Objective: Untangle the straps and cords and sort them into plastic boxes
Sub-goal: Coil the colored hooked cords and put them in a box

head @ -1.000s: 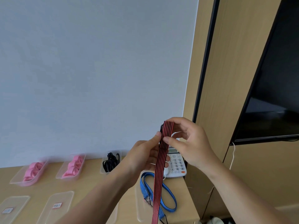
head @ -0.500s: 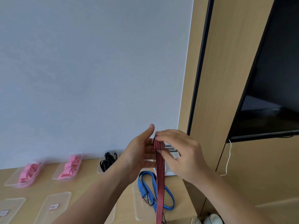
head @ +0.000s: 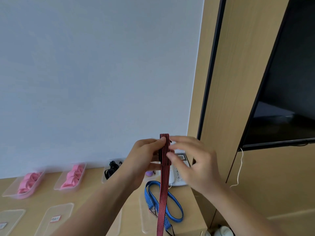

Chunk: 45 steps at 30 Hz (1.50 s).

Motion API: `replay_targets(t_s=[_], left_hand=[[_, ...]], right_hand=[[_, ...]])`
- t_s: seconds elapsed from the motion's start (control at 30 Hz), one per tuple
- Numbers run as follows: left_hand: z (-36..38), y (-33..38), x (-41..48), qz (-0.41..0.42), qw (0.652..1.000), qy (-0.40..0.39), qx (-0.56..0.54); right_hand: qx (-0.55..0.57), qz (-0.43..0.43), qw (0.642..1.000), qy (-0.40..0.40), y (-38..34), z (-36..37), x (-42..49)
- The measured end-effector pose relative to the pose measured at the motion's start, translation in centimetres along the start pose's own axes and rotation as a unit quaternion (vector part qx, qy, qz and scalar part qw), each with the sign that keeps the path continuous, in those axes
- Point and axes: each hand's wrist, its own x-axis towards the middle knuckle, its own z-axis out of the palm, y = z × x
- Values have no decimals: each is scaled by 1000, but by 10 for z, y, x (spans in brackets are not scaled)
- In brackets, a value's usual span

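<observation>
Red-striped strap (head: 162, 193): folded top now sticks up above your fingers, tail hanging over the desk (head: 95, 189). Left hand (head: 143, 157) grip pinches the fold. Right hand (head: 196, 164) has shifted, too blurred to tell its grip. Still folding, not boxed.

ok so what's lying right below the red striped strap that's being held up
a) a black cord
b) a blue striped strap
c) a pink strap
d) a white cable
B: a blue striped strap lies looped just under the red striped strap that hangs from the left hand, while the pink straps and the black cord sit further left.
</observation>
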Motion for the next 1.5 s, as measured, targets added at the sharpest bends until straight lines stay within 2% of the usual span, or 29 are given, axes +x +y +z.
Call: replay_targets(t_s=[0.07, 0.13, 0.17, 0.27, 0.43, 0.77, 1.03, 1.13, 1.37, 1.5], left_hand=[[2, 0, -1, 15, 1000, -6, 11], [2, 1, -1, 31, 999, -9, 22], [2, 0, -2, 37, 999, -8, 26], [3, -2, -5, 42, 999, -9, 28], [3, -2, -8, 16, 1000, -6, 3], [5, -19, -8, -26, 998, -45, -21], [6, -22, -2, -53, 998, -24, -31], [0, -18, 0, -52, 997, -15, -59], [-2, -19, 3, -51, 993, -4, -104], [-3, -20, 2, -30, 995, 12, -91]], right_hand=[[41, 125, 991, -17, 0, -1, 8], [112, 252, 955, -111, 5, -4, 17], [141, 279, 938, -152, 8, -6, 20], [162, 276, 927, -194, 12, -11, 26], [201, 294, 921, -158, 10, -12, 29], [146, 255, 954, -60, 9, -8, 29], [63, 107, 992, -28, 1, -3, 13], [13, 33, 999, -26, 1, 0, 4], [-22, -69, 996, -42, 4, 13, -19], [-32, -74, 992, -96, 5, 8, -26]])
